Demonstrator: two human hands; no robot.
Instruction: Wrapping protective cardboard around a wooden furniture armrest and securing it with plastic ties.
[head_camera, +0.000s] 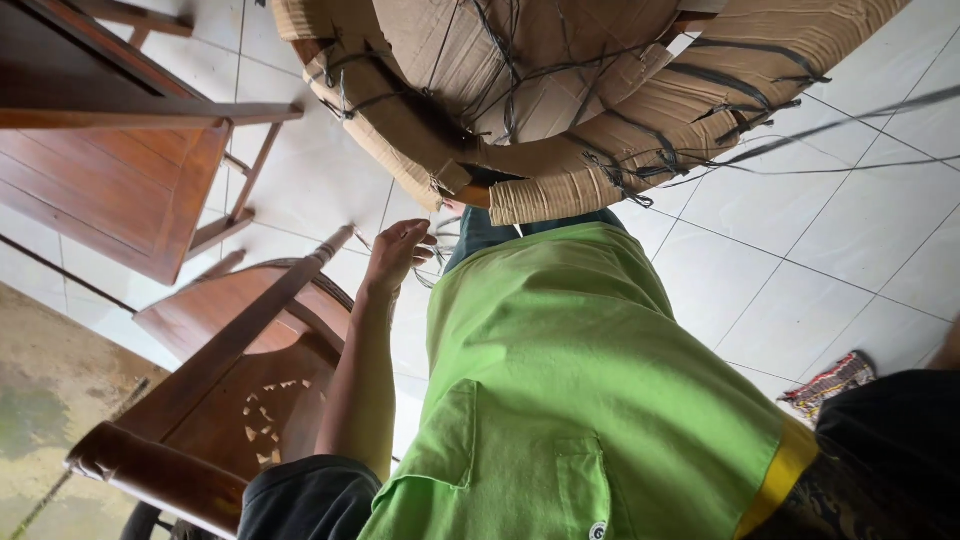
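The left hand (398, 252) pinches thin dark cord (432, 272) between curled fingers, forearm stretched straight out from the body. Just above the grip sits one cardboard-wrapped bundle (560, 110), laced with more dark cord. The right hand is out of sight, hidden behind the green shirt (570, 370). Beside the forearm stand two carved wooden chairs (230, 370), on white tiled floor (800, 250).

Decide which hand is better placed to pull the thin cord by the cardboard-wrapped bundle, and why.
Left, probably. The left hand is just below the cardboard-wrapped bundle, fingers pinching thin cord there. The right hand is out of view.
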